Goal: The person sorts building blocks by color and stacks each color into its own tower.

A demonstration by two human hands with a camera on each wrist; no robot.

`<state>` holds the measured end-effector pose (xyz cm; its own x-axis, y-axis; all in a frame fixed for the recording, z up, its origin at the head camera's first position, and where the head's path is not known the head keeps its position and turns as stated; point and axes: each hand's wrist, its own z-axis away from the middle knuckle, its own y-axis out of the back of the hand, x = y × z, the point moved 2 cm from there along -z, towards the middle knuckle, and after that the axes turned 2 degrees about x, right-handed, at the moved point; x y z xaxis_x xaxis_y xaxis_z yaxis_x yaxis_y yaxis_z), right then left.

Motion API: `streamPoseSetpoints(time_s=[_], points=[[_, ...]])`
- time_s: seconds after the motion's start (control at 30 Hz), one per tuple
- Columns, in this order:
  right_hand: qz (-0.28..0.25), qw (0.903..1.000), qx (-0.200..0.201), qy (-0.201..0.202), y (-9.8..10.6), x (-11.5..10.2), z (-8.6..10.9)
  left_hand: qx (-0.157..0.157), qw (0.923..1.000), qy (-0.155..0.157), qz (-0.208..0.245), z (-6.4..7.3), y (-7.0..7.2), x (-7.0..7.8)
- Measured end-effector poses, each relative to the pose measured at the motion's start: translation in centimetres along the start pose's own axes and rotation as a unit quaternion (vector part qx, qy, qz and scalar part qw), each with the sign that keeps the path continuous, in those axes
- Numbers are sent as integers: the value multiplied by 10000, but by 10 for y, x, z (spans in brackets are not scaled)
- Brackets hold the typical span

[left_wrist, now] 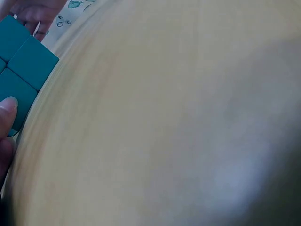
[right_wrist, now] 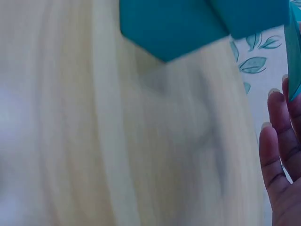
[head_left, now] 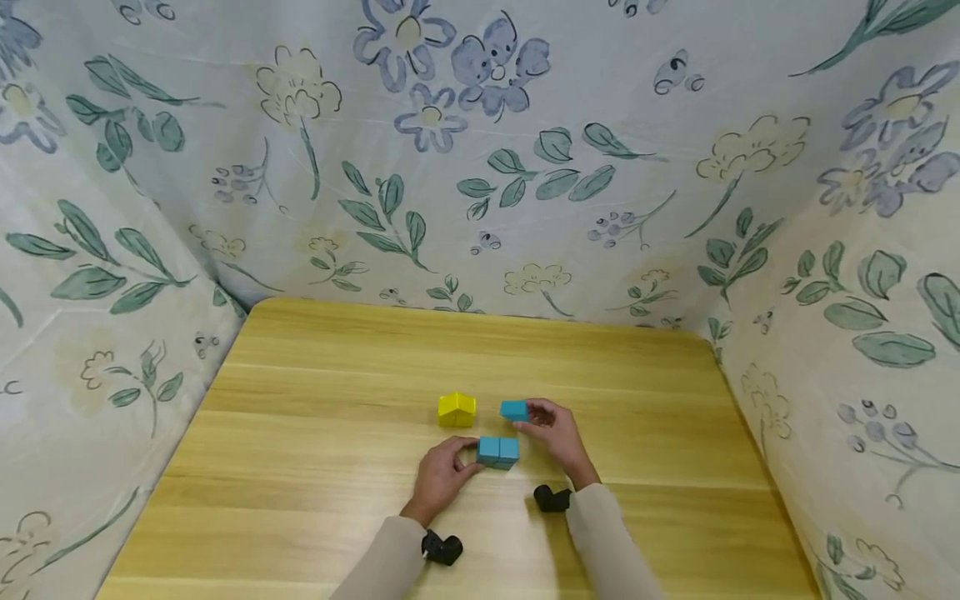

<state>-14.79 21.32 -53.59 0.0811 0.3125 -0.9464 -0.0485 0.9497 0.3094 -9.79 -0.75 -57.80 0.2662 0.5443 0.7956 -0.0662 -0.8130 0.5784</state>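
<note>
In the head view, a small stack of blue blocks (head_left: 498,451) stands near the middle of the table, seams dividing it into squares. My left hand (head_left: 441,473) grips this stack from its left side, and the left wrist view shows the thumb pressed on a face of the blue blocks (left_wrist: 34,62). Just beyond the stack, my right hand (head_left: 553,433) pinches a separate blue block (head_left: 514,410) between thumb and fingers. That held block (right_wrist: 294,61) is cut off at the right edge of the right wrist view. Yellow blocks (head_left: 457,411) with a peaked top stand left of it.
The wooden table (head_left: 337,375) bears all the blocks. Floral cloth (head_left: 480,208) hangs behind the table and along both sides. Black wrist devices (head_left: 442,548) sit at both sleeve cuffs.
</note>
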Motion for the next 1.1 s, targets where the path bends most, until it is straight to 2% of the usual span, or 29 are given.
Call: streamPoseSetpoints(time_s=[0.27,0.47,0.83,0.93,1.1], points=[[-22,9978,-159,640,-9,-44,36,-65,9999,117,-10,-1,1,-3],[161,9948,-217,980,-15,-47,47,-80,9999,149,36,0,0,-4],[373,9917,-464,1139,-24,-49,52,-48,9999,87,90,0,0,-2],[425,9895,-503,1286,-25,-48,53,-75,9999,107,98,0,0,-1],[499,9880,-399,1406,-28,-29,48,-117,9998,135,85,-1,-1,-2]])
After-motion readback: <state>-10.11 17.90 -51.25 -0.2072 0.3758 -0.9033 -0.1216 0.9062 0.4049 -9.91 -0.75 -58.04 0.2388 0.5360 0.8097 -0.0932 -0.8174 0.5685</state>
